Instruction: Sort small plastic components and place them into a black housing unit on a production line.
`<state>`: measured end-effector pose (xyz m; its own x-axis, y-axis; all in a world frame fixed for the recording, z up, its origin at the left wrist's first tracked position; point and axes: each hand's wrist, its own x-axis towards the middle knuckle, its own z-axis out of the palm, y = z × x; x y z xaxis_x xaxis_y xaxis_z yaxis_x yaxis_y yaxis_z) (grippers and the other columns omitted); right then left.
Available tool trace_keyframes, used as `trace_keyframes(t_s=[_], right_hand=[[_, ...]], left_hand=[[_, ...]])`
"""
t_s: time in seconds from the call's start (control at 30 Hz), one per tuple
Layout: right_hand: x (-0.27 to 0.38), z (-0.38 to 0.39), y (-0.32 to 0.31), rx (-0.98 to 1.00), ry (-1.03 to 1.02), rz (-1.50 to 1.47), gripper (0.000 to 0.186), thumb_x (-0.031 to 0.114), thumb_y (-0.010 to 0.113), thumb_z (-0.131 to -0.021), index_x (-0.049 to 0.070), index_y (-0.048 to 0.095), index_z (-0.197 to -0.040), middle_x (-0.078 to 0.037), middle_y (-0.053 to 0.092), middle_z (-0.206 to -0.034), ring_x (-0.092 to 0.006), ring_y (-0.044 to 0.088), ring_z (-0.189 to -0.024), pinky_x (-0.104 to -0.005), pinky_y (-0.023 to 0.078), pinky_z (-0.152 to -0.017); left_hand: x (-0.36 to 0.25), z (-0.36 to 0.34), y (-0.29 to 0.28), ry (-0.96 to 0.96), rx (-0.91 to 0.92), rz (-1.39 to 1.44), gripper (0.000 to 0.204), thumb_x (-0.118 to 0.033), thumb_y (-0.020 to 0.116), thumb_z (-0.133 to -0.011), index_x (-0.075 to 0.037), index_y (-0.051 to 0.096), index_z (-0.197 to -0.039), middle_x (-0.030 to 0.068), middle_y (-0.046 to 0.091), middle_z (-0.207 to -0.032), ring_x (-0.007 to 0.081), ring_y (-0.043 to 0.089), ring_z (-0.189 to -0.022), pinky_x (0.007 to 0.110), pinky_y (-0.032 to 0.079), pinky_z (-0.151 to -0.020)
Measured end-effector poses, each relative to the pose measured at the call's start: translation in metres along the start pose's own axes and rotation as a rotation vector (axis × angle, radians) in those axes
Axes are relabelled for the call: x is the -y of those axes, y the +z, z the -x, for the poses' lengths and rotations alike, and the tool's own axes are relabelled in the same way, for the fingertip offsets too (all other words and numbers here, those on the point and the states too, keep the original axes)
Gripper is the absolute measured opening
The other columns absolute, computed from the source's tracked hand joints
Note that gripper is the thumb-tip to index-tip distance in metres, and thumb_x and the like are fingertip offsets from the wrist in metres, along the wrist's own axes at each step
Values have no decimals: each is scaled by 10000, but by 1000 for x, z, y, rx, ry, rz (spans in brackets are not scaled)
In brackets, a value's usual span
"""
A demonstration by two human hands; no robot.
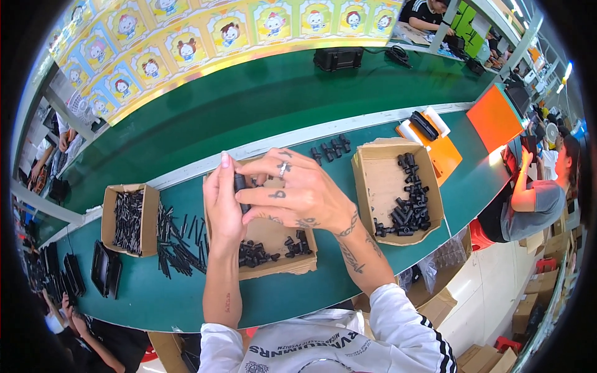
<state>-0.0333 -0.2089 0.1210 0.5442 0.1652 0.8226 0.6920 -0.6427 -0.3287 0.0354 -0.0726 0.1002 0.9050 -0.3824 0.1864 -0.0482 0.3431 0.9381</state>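
My left hand (222, 202) holds a black cylindrical plastic part (240, 185) upright, with the thumb raised alongside. My right hand (297, 196) is wrapped over the same part, fingers bent around it. Both hands are above an open cardboard box (277, 268) with black plastic fittings (252, 252) in it. To the left, a smaller box (147, 221) is packed with thin black rods, and more rods (175, 250) lie loose beside it. To the right, another box (376, 174) holds black tee-shaped fittings (411, 202). Several loose fittings (331, 147) stand behind the boxes.
Black trays (104, 275) lie on the green worktop (134, 298) at left. An orange case (441, 158) and orange panel (493, 116) are at back right. A co-worker (540, 208) sits at the right; others work at left and behind. A black case (337, 59) sits on the ledge.
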Motion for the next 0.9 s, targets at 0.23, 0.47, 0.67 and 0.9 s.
trace_keyframes(t_s=[0.23, 0.47, 0.67, 0.9], right_hand=[[-2, 0, -1, 15, -13, 45, 380, 197, 859, -565, 89, 740, -910, -83, 682, -1110, -210, 612, -773, -331, 522, -702], [-2, 1, -3, 72, 50, 37, 284, 189, 797, -640, 122, 720, -905, -46, 624, -1100, -204, 592, -824, -346, 531, -750], [1, 3, -7, 83, 67, 20, 275, 229, 799, -682, 118, 720, -921, -62, 629, -1109, -237, 610, -867, -377, 537, -828], [4, 3, -23, 110, 77, 56, 407, 174, 875, -567, 90, 742, -942, -78, 682, -1074, -243, 625, -800, -358, 537, -722]], left_hand=[[1, -2, 2, -46, 46, 33, 429, -371, 382, -1083, -100, 529, -785, -40, 460, -646, 22, 392, -560, 209, 316, -493], [4, -5, 0, -75, 78, 51, 423, -372, 407, -1075, -101, 484, -759, 0, 475, -685, 66, 410, -615, 238, 352, -550], [4, 0, 3, -85, 91, 85, 411, -362, 427, -1071, -95, 512, -769, -5, 478, -681, 60, 411, -595, 228, 339, -532], [9, 9, 20, -160, 66, 88, 411, -359, 420, -1072, -82, 552, -799, -16, 523, -670, 27, 461, -541, 204, 348, -443]])
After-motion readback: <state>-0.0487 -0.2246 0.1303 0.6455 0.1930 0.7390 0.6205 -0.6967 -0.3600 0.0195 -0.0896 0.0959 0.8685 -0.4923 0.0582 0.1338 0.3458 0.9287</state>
